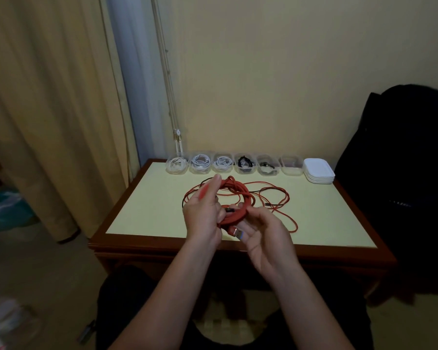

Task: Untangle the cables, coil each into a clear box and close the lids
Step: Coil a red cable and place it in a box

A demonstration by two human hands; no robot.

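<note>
We were mid-coil on the red cable [234, 188], held over the table [147, 203] at centre frame. Our left grip [202, 210] curled round the coil's left side; our right grip [261, 236] pinched its lower part near the USB plug [238, 233]. Loose red loops lay right of centre, crossed by a black cable [266, 204]. Upper centre, five clear boxes [200, 164] held cables and the sixth box [292, 164] looked empty, beside stacked lids [319, 171]. We judged the loops needed freeing from the black one before winding on.

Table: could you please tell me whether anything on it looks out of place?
Yes: loose loops of the red cable sprawl across the table, with a thin black cable threaded through them. The clear boxes behind stand neatly.
</note>
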